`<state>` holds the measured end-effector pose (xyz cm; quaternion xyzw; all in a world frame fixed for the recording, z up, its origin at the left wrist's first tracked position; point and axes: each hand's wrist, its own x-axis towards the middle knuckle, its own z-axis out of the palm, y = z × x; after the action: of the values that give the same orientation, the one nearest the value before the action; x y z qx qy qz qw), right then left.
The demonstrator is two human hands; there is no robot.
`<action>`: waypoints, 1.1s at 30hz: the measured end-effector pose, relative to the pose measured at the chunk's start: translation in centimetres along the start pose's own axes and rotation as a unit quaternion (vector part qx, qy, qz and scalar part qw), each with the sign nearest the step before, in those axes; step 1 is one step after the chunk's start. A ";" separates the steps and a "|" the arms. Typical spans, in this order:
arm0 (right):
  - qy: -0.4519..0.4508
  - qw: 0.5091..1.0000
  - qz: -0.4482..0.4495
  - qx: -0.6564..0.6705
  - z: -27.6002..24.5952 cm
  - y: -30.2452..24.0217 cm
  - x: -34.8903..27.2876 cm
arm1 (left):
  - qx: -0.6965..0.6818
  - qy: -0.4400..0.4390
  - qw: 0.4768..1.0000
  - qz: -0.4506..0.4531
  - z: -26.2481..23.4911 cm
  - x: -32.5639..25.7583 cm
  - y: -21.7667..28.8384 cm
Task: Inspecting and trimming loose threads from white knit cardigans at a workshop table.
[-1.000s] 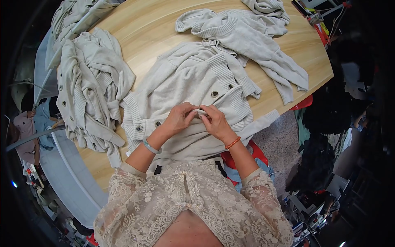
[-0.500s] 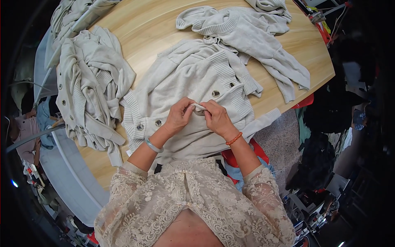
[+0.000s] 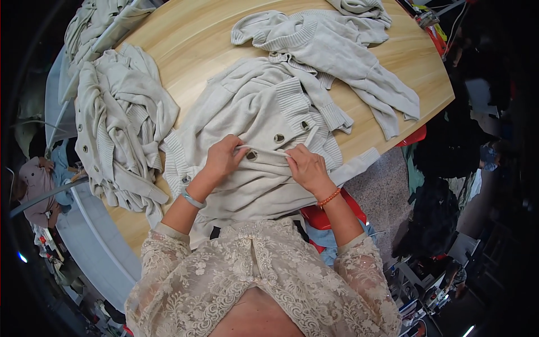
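Observation:
A cream knitted cardigan (image 3: 247, 106) with round metal buttons lies spread on the wooden table (image 3: 196, 39), its lower part hanging over the near edge. My left hand (image 3: 223, 157) pinches the button band just left of one button (image 3: 251, 155). My right hand (image 3: 306, 167) grips the same band on the other side. The fabric stretches tight between the two hands. More buttons (image 3: 279, 137) run up the band toward the ribbed collar.
A heap of similar cream cardigans (image 3: 120, 121) lies at the left of the table. Another cream sweater (image 3: 337, 50) is spread at the far right. Red seat (image 3: 320, 216) below the table edge. Dark clutter and bags fill the floor at right.
My hands have moved apart along the button band, pulling it taut. The cardigan has shifted slightly toward me.

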<state>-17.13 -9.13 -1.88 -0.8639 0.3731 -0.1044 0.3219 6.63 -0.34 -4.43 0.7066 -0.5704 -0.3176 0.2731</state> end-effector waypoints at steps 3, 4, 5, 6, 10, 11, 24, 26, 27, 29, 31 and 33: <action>-0.009 1.000 0.002 -0.017 0.0 0.4 0.2 | 0.090 0.067 0.983 0.147 0.9 1.7 2.3; -0.007 1.000 -0.006 -0.012 0.2 0.5 0.3 | 0.067 0.070 0.979 0.177 1.5 2.5 3.6; -0.012 1.000 -0.013 -0.019 0.5 0.6 0.4 | 0.014 0.063 0.981 0.184 2.3 3.0 4.4; -0.010 1.000 -0.014 -0.020 0.6 0.6 0.4 | -0.032 0.044 0.987 0.152 3.3 3.6 5.1; -0.029 0.999 0.005 -0.032 0.1 0.4 0.4 | -0.041 -0.013 0.997 0.065 5.3 5.5 4.6; -0.023 0.999 0.011 -0.034 -0.1 0.5 0.3 | -0.036 -0.045 0.998 0.009 5.4 5.8 4.6; 0.082 0.994 0.003 0.067 0.4 0.5 0.0 | -0.368 -0.208 0.883 -0.204 4.4 6.2 4.1; 0.057 0.998 -0.008 0.034 0.6 0.8 -0.2 | -0.369 -0.220 0.882 -0.194 4.0 6.1 4.1; 0.057 0.998 -0.008 0.034 0.6 1.0 -0.2 | -0.370 -0.231 0.881 -0.184 3.9 6.0 4.2; 0.035 0.999 0.001 0.018 0.3 0.9 -0.3 | -0.447 -0.235 0.856 -0.116 3.7 5.0 4.6; 0.019 0.999 0.006 0.035 0.3 1.4 -0.2 | -0.421 -0.228 0.875 -0.074 4.1 4.1 4.3; 0.004 0.999 0.012 0.052 0.3 1.8 -0.2 | -0.180 -0.162 0.968 0.062 3.9 3.9 4.8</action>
<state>-18.19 -9.79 -3.20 -0.8413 0.3785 -0.1233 0.3658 1.22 -5.23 -3.92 0.5482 -0.5833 -0.5072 0.3193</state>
